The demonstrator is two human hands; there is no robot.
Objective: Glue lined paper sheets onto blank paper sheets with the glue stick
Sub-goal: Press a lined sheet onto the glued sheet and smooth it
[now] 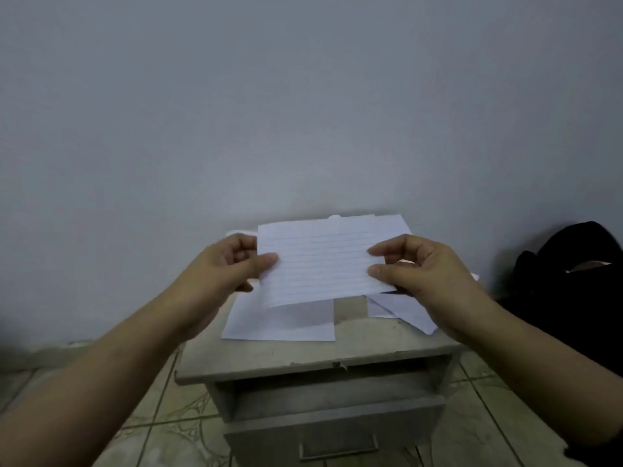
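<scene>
A lined paper sheet (320, 264) hangs in the air above a small grey nightstand (303, 362). My left hand (229, 267) pinches its left edge between thumb and fingers. My right hand (421, 271) pinches its right edge the same way. Under the lifted sheet lies a blank white sheet (283, 325) on the nightstand's top. More white sheets (404, 311) lie spread at the right and behind. No glue stick shows in this view.
The nightstand stands against a pale grey wall (303, 112). Its drawer (337, 433) with a metal handle faces me. A black bag (573, 281) sits on the tiled floor (161, 416) to the right.
</scene>
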